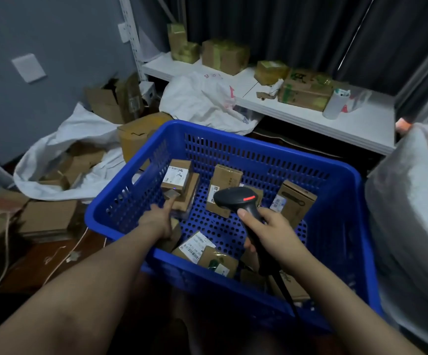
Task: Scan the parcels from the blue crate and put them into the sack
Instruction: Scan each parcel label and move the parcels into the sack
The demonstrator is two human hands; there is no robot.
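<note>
Forearms in the foreground, both reaching over the near rim of the blue crate [259, 144]. Right hand [271, 231] wrapped tight round the handle of a black scanner [236, 198], thumb up the grip, red light showing on the head, head pointing left and away over the crate floor, cable trailing back toward the body. Left hand [156, 221] lower left inside the crate, forefinger straight and touching the foot of a small stack of parcels [179, 179]; other fingers hidden, so cannot tell whether gripping anything. More brown parcels scattered on the crate floor: a labelled parcel [198, 245] just by the near wall between the hands, a leaning parcel [296, 202] right of the scanner. Beyond the crate on the left, an open white sack [79, 126] on the floor with cardboard boxes inside. Farther back, a white shelf [310, 119] carrying taped boxes, and a dark curtain [284, 29] behind.
</note>
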